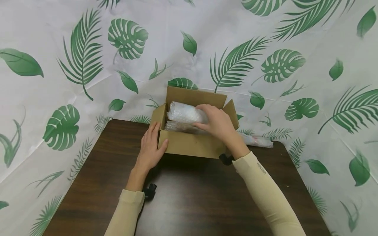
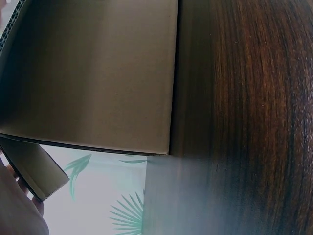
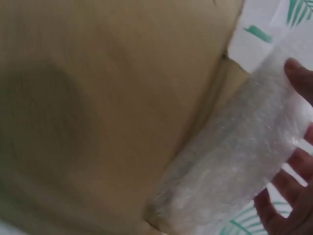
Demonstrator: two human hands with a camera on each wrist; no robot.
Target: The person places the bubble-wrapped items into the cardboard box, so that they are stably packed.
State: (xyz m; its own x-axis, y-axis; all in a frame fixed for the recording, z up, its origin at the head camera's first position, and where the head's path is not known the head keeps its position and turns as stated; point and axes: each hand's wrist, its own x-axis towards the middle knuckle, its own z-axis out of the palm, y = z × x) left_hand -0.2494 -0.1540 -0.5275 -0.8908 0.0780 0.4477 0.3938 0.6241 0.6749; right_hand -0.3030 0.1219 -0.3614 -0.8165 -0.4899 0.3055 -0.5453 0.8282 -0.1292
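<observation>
An open cardboard box [image 1: 192,144] stands at the far side of the table with its flaps up. My right hand [image 1: 217,121] grips a bubble-wrapped roll [image 1: 186,112] over the box's opening; in the right wrist view the thumb and fingers lie on opposite sides of the wrap [image 3: 234,152]. What the wrap covers cannot be made out. Beneath it, inside the box, lies another clear-wrapped bundle [image 1: 180,127]. My left hand [image 1: 150,147] rests at the box's left front corner, fingers along the left flap [image 1: 158,115] and thumb on the front wall.
Right of the box, a further wrapped bundle [image 1: 258,141] lies near the table's back edge. The dark wooden table [image 1: 189,200] extends toward me. Behind it hangs a white sheet [image 1: 183,65] with green leaf prints, close to the box's back flap.
</observation>
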